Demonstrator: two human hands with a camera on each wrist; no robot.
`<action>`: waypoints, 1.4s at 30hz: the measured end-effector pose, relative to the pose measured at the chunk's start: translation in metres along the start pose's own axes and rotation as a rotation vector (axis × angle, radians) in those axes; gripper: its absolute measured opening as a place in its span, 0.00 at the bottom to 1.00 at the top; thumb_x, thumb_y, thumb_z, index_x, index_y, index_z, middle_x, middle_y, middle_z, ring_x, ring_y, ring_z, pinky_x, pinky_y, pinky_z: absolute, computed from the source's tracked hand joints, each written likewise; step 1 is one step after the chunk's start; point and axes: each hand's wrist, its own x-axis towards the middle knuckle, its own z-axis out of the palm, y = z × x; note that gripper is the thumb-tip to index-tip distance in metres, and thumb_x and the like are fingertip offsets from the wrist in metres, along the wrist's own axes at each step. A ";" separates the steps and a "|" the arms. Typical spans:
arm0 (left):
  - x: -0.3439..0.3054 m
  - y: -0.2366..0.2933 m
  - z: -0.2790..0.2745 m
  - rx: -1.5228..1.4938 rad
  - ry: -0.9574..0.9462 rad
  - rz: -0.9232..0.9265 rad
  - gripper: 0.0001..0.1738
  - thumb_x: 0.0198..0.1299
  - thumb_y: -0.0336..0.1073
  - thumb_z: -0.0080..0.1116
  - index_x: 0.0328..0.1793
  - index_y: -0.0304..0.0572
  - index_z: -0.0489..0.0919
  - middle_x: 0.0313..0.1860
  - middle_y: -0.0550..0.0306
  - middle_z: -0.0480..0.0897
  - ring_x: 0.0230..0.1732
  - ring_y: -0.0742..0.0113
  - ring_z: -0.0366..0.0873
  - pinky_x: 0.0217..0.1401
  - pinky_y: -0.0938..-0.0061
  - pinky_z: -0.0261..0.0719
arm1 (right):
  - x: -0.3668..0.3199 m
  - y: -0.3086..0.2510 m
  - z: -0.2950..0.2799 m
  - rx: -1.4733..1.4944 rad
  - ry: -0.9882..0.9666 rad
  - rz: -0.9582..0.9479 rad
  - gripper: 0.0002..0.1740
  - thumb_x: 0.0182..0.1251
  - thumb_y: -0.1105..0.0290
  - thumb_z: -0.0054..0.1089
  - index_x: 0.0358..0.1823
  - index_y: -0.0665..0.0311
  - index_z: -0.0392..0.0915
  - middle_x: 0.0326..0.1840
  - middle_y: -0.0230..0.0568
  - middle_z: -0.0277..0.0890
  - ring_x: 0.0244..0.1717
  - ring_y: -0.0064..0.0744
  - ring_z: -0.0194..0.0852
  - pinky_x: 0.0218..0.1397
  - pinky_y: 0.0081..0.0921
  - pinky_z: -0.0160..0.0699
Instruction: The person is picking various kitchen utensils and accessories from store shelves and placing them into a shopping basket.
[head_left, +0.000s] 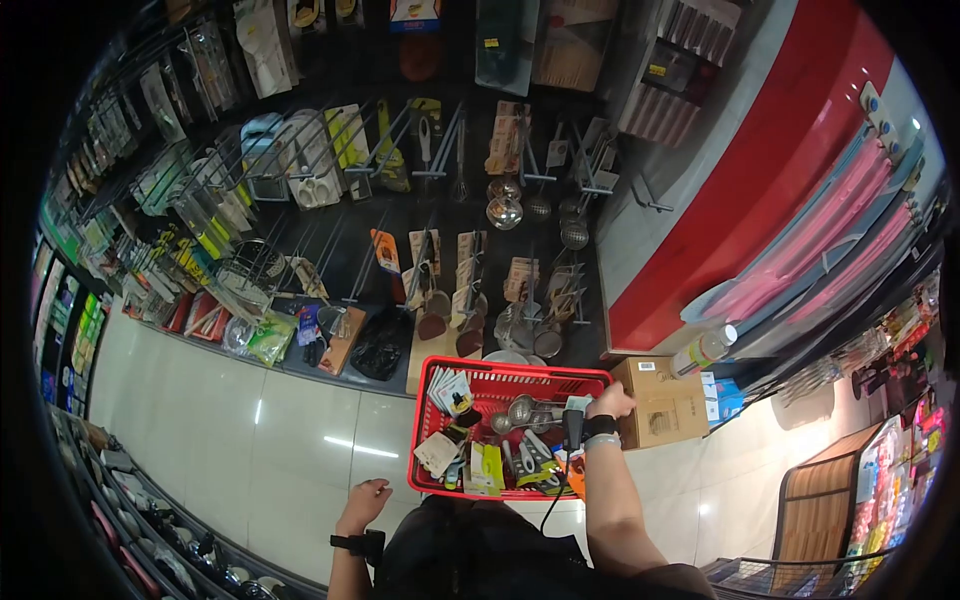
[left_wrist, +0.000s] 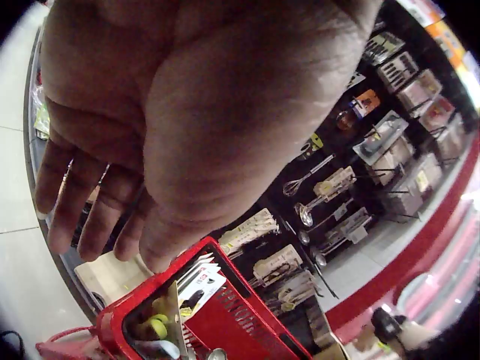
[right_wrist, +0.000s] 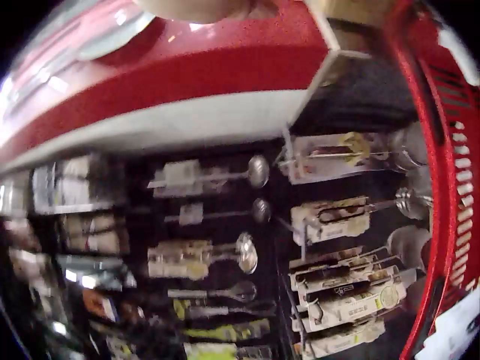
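Observation:
A red basket (head_left: pixel 512 371) stands in front of the person's legs, holding ladles (head_left: pixel 521 409), white cards (head_left: pixel 452 390) and packaged utensils with grey handles (head_left: pixel 535 458). To its left, my left hand (head_left: pixel 366 505) is held up away from it; the left wrist view shows the palm (left_wrist: pixel 202 112) with loosely extended fingers and nothing in them. My right hand (head_left: pixel 611 402) is at the basket's right end, its fingers bent; whether they grip the rim is unclear. Only a blurred part of that hand (right_wrist: pixel 202 7) enters the top of the right wrist view.
Hooks ahead carry packaged utensils and hanging ladles (head_left: pixel 505 212). Right of the basket, a cardboard box (head_left: pixel 660 405) has a clear bottle (head_left: pixel 705 350) over it. A black plastic bag (head_left: pixel 381 343) lies on the low ledge. Pale floor tiles (head_left: pixel 300 430) extend left.

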 end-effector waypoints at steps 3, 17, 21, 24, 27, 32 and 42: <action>-0.001 -0.001 -0.002 -0.024 0.020 0.008 0.15 0.54 0.38 0.57 0.44 0.36 0.80 0.34 0.42 0.82 0.36 0.48 0.80 0.43 0.63 0.78 | 0.003 -0.053 0.034 0.357 -0.551 -0.095 0.21 0.57 0.81 0.47 0.55 0.66 0.66 0.49 0.43 0.69 0.53 0.31 0.67 0.55 0.27 0.68; -0.041 -0.017 -0.004 -0.026 0.137 -0.223 0.14 0.52 0.38 0.59 0.42 0.37 0.81 0.32 0.43 0.82 0.36 0.49 0.80 0.40 0.65 0.78 | 0.009 -0.275 0.204 0.370 -1.136 -0.374 0.29 0.65 0.69 0.48 0.68 0.65 0.54 0.67 0.42 0.59 0.66 0.34 0.56 0.68 0.26 0.50; -0.055 -0.024 0.006 0.006 0.139 -0.306 0.15 0.53 0.40 0.59 0.42 0.40 0.82 0.33 0.45 0.82 0.36 0.51 0.81 0.41 0.65 0.78 | 0.033 -0.266 0.269 0.412 -1.096 -0.424 0.34 0.63 0.68 0.52 0.69 0.66 0.51 0.69 0.42 0.56 0.67 0.35 0.54 0.68 0.26 0.49; -0.059 -0.035 0.017 0.020 0.108 -0.351 0.15 0.53 0.42 0.59 0.43 0.42 0.82 0.36 0.47 0.83 0.37 0.53 0.81 0.41 0.66 0.79 | 0.044 -0.268 0.293 0.420 -1.127 -0.412 0.34 0.62 0.67 0.54 0.68 0.65 0.52 0.68 0.42 0.57 0.67 0.35 0.54 0.67 0.26 0.50; -0.062 -0.023 0.017 0.001 0.079 -0.422 0.16 0.55 0.43 0.58 0.44 0.42 0.82 0.36 0.46 0.83 0.37 0.52 0.81 0.42 0.66 0.79 | 0.044 -0.279 0.289 0.219 -1.218 -0.386 0.35 0.64 0.64 0.53 0.69 0.64 0.49 0.69 0.43 0.53 0.68 0.36 0.50 0.68 0.28 0.46; -0.062 -0.030 0.025 0.033 0.065 -0.382 0.16 0.55 0.43 0.57 0.44 0.41 0.82 0.35 0.46 0.83 0.37 0.51 0.81 0.42 0.66 0.79 | 0.038 -0.287 0.289 0.125 -1.186 -0.437 0.36 0.65 0.61 0.53 0.69 0.65 0.49 0.70 0.44 0.52 0.69 0.36 0.49 0.68 0.28 0.46; -0.046 -0.026 0.023 0.065 0.084 -0.272 0.15 0.53 0.41 0.58 0.42 0.40 0.82 0.33 0.44 0.82 0.36 0.50 0.81 0.41 0.65 0.79 | 0.058 -0.261 0.298 0.010 -1.038 -0.645 0.23 0.66 0.53 0.47 0.51 0.67 0.66 0.50 0.43 0.69 0.52 0.37 0.66 0.54 0.32 0.60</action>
